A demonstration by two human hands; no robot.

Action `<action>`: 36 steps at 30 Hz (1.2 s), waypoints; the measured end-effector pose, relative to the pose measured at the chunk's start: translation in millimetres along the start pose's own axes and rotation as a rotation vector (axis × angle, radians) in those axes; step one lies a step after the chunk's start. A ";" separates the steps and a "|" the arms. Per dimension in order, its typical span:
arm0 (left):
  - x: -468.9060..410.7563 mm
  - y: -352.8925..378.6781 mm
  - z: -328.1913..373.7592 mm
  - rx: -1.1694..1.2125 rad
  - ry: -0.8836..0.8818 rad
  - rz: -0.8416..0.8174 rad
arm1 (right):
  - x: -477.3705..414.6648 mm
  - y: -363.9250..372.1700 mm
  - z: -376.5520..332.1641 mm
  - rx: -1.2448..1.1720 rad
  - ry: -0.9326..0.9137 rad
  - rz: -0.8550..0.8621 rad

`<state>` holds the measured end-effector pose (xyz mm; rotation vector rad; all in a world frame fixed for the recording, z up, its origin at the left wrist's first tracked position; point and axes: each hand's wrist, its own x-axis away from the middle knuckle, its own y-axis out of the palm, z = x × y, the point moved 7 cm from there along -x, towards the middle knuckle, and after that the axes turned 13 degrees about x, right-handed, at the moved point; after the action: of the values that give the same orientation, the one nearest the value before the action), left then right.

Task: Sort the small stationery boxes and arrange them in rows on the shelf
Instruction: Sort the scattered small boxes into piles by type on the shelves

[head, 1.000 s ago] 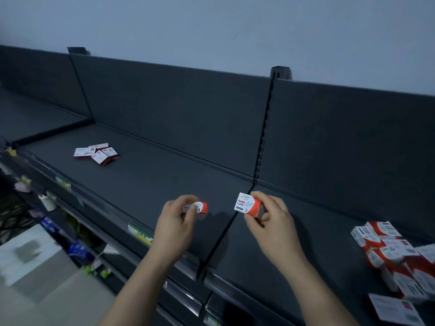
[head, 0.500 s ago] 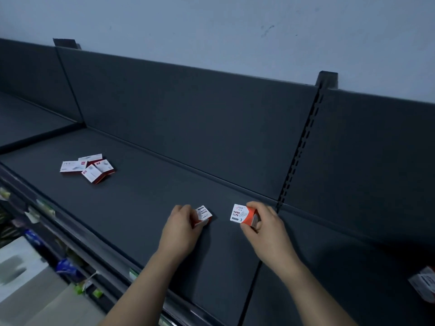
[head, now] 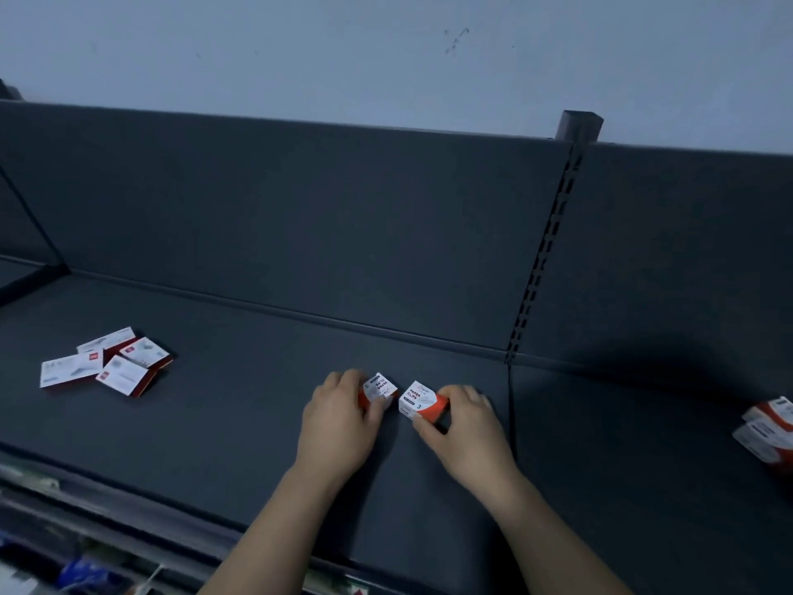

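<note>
Pinching a small red-and-white paper clip box (head: 379,387) in the left hand (head: 339,427), fingers and thumb curled round its red sides, white printed top tilted up. Gripping a second paper clip box (head: 422,400) in the right hand (head: 467,431), fingers wrapped over its red far end, thumb tucked at the near side, label reading "PAPER CLIPS" with a "3" facing up. Holding the two just beside each other with a narrow gap between, hands apart, each clamped on its own box. Holding both at or just above the surface of the dark grey shelf (head: 240,423), about midway between front lip and back; not being able to tell from this angle whether the bases are touching it. Finding both boxes closed, contents hidden.

Seeing, well to the left on the same shelf, a loose cluster of flat boxes (head: 107,365), white tops with dark red edges, overlapping at odd angles, all shut. Seeing, at the right edge past the shelf seam, a heap of red-and-white boxes (head: 768,427), stacked unevenly and cut off by the frame.

Looking behind at the dark back panel (head: 300,216), a slotted upright (head: 540,259) running down just right of the hands, and a pale wall (head: 343,49) above. Making out, below the shelf's front lip, only blurred coloured goods (head: 81,569) on a lower level, too unclear to name.
</note>
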<state>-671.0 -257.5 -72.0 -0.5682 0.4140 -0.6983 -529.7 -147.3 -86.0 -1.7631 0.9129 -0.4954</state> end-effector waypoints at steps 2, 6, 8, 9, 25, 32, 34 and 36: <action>1.8 -0.8 8.8 -0.021 0.059 0.003 | 6.9 -9.0 -1.3 -0.029 0.003 0.018; 9.5 6.3 40.9 -0.045 0.228 -0.014 | 27.5 -47.4 15.4 0.041 -0.002 0.136; 16.4 15.6 61.4 -0.050 0.311 -0.042 | 43.9 -67.9 31.6 0.092 0.026 0.195; 20.6 21.8 71.7 -0.045 0.350 -0.060 | 53.0 -77.1 40.7 0.115 0.047 0.216; 152.5 165.7 263.7 0.023 0.712 -0.263 | 221.8 -215.1 229.9 0.401 0.314 0.479; 229.4 251.8 351.2 0.104 0.740 -0.337 | 300.4 -265.2 343.0 0.434 0.422 0.462; 244.0 272.6 369.1 0.114 0.742 -0.370 | 317.3 -272.6 370.5 0.437 0.449 0.451; 254.4 293.2 385.2 0.105 0.752 -0.400 | 331.3 -279.7 395.7 0.424 0.487 0.447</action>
<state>-147.7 -117.8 3.4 -0.2684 0.9701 -1.3150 50.9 -116.6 -5.7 -1.0252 1.3810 -0.7708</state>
